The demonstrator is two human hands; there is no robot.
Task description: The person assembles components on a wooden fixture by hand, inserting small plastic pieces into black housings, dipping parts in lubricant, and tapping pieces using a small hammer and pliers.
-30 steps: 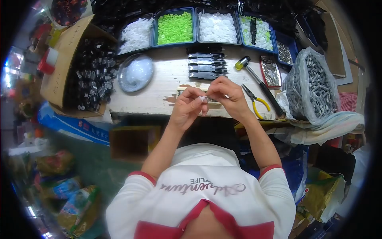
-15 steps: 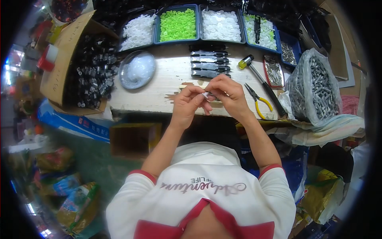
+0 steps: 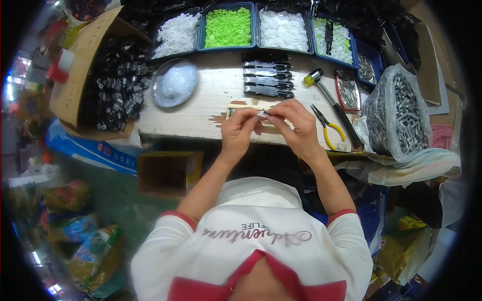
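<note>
In the head view, both hands meet over the near edge of the worktop [image 3: 208, 75]. The left hand [image 3: 237, 133] has its fingers closed in a pinch on a small white piece [image 3: 262, 114], and the right hand [image 3: 300, 131] pinches at the same piece from the other side, a small dark bit showing at its fingertips. The piece sits right between the two hands, too small and too covered to make out its shape.

Just beyond the hands lies a pale strip [image 3: 243, 106], partly hidden by them. Farther up, black-and-silver parts [image 3: 268, 80] lie in a stacked row, with the round dish [image 3: 174, 83] off to their left and the open cardboard box [image 3: 85, 75] of dark pieces beyond that.

Over on the right, the yellow-handled pliers [image 3: 329, 128] lie near the right hand, the hammer [image 3: 334, 100] slants just beside them, and the clear bag [image 3: 399, 113] of grey metal parts bulges past the hammer. Across the back, there's the green-filled tray [image 3: 227, 48], flanked by trays of white pieces.
</note>
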